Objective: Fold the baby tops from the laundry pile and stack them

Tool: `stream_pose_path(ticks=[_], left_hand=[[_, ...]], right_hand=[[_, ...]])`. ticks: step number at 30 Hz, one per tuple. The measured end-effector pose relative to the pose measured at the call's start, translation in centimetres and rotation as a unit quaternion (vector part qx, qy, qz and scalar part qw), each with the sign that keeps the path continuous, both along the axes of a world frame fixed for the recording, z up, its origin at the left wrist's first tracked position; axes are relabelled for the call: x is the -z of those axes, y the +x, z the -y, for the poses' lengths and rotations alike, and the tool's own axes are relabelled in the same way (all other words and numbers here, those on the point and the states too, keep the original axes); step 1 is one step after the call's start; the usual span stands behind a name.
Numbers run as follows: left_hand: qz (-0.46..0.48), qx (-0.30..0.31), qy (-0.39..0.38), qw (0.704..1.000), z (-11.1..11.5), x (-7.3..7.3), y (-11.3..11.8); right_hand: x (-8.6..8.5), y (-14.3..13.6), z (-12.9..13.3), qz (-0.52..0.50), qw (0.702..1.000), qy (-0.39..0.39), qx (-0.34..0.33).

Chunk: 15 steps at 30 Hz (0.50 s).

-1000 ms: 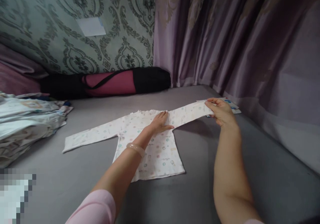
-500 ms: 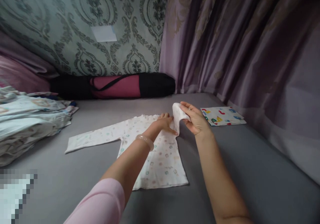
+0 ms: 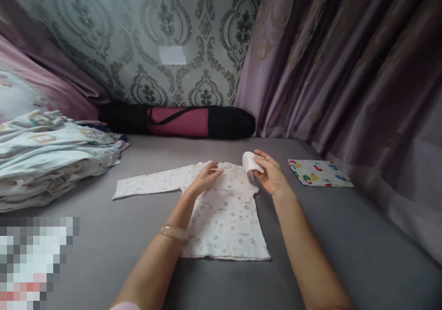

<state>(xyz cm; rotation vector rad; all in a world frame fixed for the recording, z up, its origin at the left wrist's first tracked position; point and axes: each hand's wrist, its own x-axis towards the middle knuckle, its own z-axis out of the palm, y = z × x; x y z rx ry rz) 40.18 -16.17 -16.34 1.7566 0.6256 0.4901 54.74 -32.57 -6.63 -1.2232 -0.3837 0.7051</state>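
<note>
Both hands (image 3: 208, 177) (image 3: 267, 171) over shirt (image 3: 226, 208): L grip loosely open, R grip pinching cuff (image 3: 251, 161).

No readable text or sign anywhere.

The shirt (image 3: 228, 213) looks like thin, soft, matt cloth, lying on a smooth, matt cloth sheet (image 3: 113, 254). The curtain (image 3: 293, 61) is fabric with a satiny sheen; the bangle (image 3: 174, 232) looks hard, smooth and glossy, the long bag (image 3: 183, 121) dull cloth.
</note>
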Motion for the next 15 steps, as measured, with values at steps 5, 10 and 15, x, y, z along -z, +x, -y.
stream_pose_path(ticks=[5,10,15], left_hand=[[0.082,-0.105,-0.149,0.98,-1.4,1.3,-2.0],[0.112,-0.101,-0.221,0.964,-1.3,0.7,-1.7],[0.04,-0.086,-0.238,0.967,-1.8,0.3,-1.7]], right_hand=[[0.2,-1.9,-3.2,0.032,0.994,-0.106,-0.014],[1.7,-4.7,-6.7,0.13,0.96,-0.244,-0.048],[5.0,-7.4,-8.2,0.164,0.95,-0.227,-0.139]])
